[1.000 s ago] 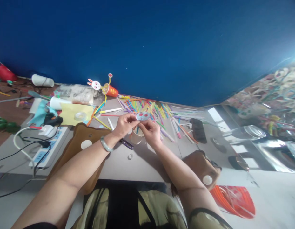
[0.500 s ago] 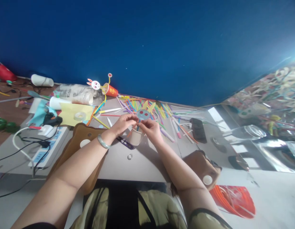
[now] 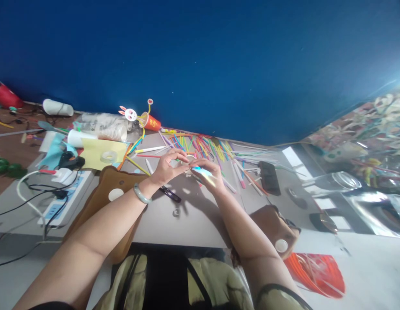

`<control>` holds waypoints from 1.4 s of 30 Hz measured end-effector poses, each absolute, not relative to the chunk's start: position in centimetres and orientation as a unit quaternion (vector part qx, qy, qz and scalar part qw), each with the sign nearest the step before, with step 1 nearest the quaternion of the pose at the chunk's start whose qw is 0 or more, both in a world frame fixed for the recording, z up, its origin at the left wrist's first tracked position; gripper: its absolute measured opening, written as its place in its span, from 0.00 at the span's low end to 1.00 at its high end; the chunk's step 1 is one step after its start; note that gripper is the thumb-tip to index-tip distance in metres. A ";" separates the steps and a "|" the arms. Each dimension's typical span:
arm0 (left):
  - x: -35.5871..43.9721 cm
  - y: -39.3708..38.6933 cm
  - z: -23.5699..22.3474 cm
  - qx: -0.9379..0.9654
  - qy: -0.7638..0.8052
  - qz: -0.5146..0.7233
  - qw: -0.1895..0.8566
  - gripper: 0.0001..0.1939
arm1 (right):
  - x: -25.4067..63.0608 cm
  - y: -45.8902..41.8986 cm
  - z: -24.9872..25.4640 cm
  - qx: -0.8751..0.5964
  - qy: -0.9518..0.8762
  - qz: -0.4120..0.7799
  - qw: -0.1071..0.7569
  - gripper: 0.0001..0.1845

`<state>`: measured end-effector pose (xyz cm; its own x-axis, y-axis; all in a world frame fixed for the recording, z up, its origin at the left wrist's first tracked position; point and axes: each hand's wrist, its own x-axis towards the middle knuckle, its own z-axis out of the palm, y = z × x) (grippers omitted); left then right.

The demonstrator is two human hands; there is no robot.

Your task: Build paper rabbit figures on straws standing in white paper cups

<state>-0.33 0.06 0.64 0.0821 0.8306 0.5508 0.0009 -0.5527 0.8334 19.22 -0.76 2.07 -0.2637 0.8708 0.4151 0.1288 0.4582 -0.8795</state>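
My left hand (image 3: 167, 167) and my right hand (image 3: 209, 175) meet above the grey table (image 3: 193, 219), fingertips touching. A light blue paper disc (image 3: 203, 172) lies tilted against my right hand's fingers, which curl round it. My left thumb and forefinger pinch the rim of a pale paper cup (image 3: 188, 162), which is lifted off the table and mostly hidden between the hands. A green bangle (image 3: 141, 194) sits on my left wrist.
Several coloured straws (image 3: 215, 146) lie behind the hands, with a black phone (image 3: 268, 176) to the right. A dark pen (image 3: 170, 194) and a clear bead (image 3: 176, 212) lie below the hands. Brown pads (image 3: 111, 189) flank them. Power strip (image 3: 57, 202), tape roll (image 3: 108, 157) and cup craft (image 3: 150, 122) stand left.
The paper cup that stood on the table is now lifted between my hands. The blue disc has dropped from upright above the cup to tilted against my right hand.
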 end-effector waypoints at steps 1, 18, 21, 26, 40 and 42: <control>-0.3 -0.1 0.8 0.663 0.324 0.596 0.316 0.09 | 19.3 -0.7 2.1 -0.338 -0.713 0.363 0.496 0.21; 0.1 -1.1 1.1 0.692 0.341 0.570 0.283 0.05 | 19.9 -2.3 2.2 -0.322 -0.824 0.084 0.458 0.06; 0.1 -1.1 1.0 0.692 0.332 0.574 0.286 0.05 | 19.8 -2.3 2.2 -0.318 -0.829 0.063 0.455 0.06; 0.1 -1.0 0.7 0.696 0.318 0.581 0.278 0.04 | 19.5 -2.3 2.6 -0.284 -0.829 0.052 0.479 0.08; -0.3 -1.0 0.9 0.675 0.300 0.560 0.376 0.09 | 19.5 -2.0 2.3 -0.377 -0.783 0.202 0.452 0.14; -0.3 -0.7 0.7 0.646 0.309 0.554 0.424 0.08 | 19.1 -1.8 1.9 -0.410 -0.757 0.236 0.451 0.17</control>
<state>-0.34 -0.72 0.69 0.1943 0.8697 0.4537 -0.0703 -0.4490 0.8908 19.11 -1.79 1.93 -0.2568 0.8341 0.4881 0.4082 0.5514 -0.7276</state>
